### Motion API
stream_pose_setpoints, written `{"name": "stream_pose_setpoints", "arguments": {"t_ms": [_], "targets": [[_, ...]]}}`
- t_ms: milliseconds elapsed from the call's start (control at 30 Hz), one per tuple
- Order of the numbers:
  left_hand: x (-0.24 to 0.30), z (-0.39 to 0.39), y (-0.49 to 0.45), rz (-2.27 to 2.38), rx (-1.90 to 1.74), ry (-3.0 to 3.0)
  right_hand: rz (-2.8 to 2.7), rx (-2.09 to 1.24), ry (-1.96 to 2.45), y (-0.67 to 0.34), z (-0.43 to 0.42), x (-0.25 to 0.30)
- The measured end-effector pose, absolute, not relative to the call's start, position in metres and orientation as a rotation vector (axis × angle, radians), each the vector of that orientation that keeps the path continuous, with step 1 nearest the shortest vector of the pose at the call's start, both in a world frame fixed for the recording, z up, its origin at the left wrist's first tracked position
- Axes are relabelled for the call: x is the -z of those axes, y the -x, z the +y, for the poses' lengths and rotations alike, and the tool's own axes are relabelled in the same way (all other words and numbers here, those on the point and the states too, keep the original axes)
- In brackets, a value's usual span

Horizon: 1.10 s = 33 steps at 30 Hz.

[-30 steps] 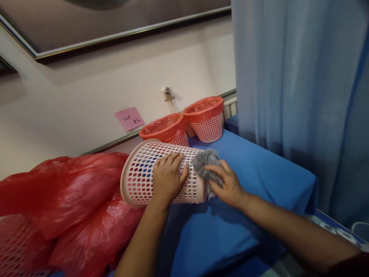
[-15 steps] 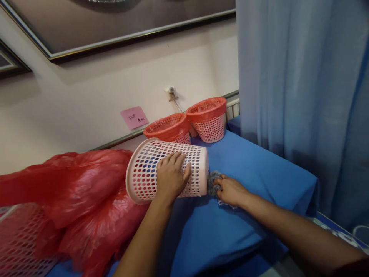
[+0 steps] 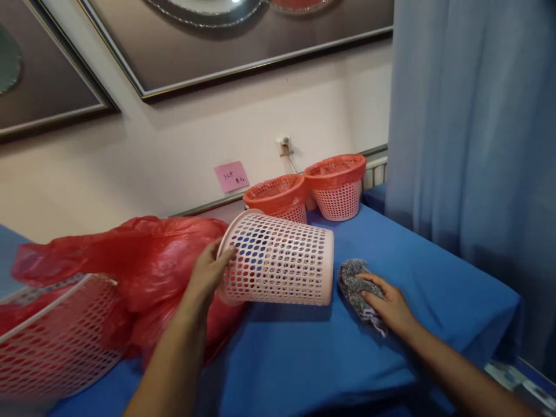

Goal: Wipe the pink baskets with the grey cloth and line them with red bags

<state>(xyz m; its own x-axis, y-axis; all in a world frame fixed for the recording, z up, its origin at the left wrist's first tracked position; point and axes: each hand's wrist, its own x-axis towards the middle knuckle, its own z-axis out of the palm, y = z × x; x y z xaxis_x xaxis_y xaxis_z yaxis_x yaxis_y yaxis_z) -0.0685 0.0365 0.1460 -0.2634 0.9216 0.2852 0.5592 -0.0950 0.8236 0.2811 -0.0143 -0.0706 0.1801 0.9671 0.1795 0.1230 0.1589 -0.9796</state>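
Observation:
A pale pink perforated plastic wastebasket (image 3: 282, 258) lies on its side above the blue cloth, its mouth toward the left. My left hand (image 3: 211, 266) grips the basket's rim, thumb outside and the other fingers partly hidden behind it. Just past the basket's base, my right hand (image 3: 388, 304) is closed around a grey fuzzy cleaning cloth (image 3: 358, 292) with a purplish edge. A small gap separates the cloth from the base.
Two similar baskets with red liners, one (image 3: 278, 197) beside the other (image 3: 339, 188), stand against the wall. Red plastic bags (image 3: 160, 272) and a larger white perforated basket (image 3: 65, 336) are at left. A blue-covered surface (image 3: 304, 353) lies below; a blue curtain (image 3: 456, 145) hangs right.
My left hand has shifted from the basket's side to its rim. My right hand has drawn away from the base with the cloth, which shows more fully. The view has turned slightly left.

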Motion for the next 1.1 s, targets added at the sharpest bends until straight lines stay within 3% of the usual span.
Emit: {"name": "stream_pose_setpoints", "arguments": {"t_ms": [100,200,333,467,567,733,867,1000,1100], "targets": [[-0.147,0.012,0.057,1.464,-1.191,-1.408,-1.096,-1.03,1.18,-0.282,-0.032,0.06],[-0.157,-0.023,0.039,1.409,-1.318,-1.579,-1.029,-1.077,1.175,-0.287,-0.037,0.051],[-0.162,-0.07,0.03,1.46,-1.285,-2.343,-0.976,-1.101,1.198,-0.294,-0.031,0.048],[-0.137,-0.101,0.021,1.113,-0.879,-3.276,-0.894,-1.092,1.205,-0.294,-0.022,0.051],[-0.115,-0.11,0.004,1.008,-0.551,-3.527,-0.825,-1.075,1.179,-0.295,-0.016,0.05],[-0.084,-0.105,-0.021,1.103,0.011,-3.572,-0.806,-0.634,1.249,-0.305,-0.016,0.039],[-0.047,-0.091,-0.032,1.106,0.405,-3.561,-1.217,-0.28,1.199,-0.3,-0.035,0.033],[-0.028,-0.082,-0.035,0.957,0.313,-3.604,-1.822,-0.489,1.153,-0.275,-0.04,0.04],[-0.027,-0.09,-0.023,0.605,-0.196,-3.612,-1.966,-0.551,1.336,-0.261,-0.027,0.05]]}}
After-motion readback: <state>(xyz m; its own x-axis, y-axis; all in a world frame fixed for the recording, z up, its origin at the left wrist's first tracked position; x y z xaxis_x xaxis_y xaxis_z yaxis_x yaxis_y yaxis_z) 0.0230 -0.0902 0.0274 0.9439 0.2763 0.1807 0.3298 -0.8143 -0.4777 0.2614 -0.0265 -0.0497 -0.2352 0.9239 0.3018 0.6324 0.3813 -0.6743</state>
